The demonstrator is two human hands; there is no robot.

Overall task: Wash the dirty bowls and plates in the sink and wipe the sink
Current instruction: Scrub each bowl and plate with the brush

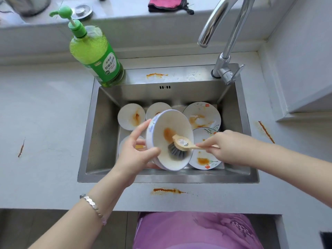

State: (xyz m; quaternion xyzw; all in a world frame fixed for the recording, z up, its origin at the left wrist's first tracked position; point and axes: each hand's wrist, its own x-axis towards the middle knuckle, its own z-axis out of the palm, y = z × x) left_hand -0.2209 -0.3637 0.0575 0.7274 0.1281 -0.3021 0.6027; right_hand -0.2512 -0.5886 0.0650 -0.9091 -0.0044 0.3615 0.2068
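Left hand (136,155) is gripping a white ceramic bowl (173,123), mouth facing the right hand (226,148), which is pinching a wooden grey-bristled brush (181,143) pointing into it.

1. Bowl (172,133): white, blue pattern outside, tipped on its side above the sink's (93,141) front edge, orange smear inside.
2. Brush (177,151): wooden handle, grey bristles down in the bowl's lower inside.
3. Back plate (203,114) and front plate (204,162): flowery, orange-stained, lying along the sink's right side.
4. Left dish (130,115) and middle dish (157,108): white, stained, near the sink's back wall.
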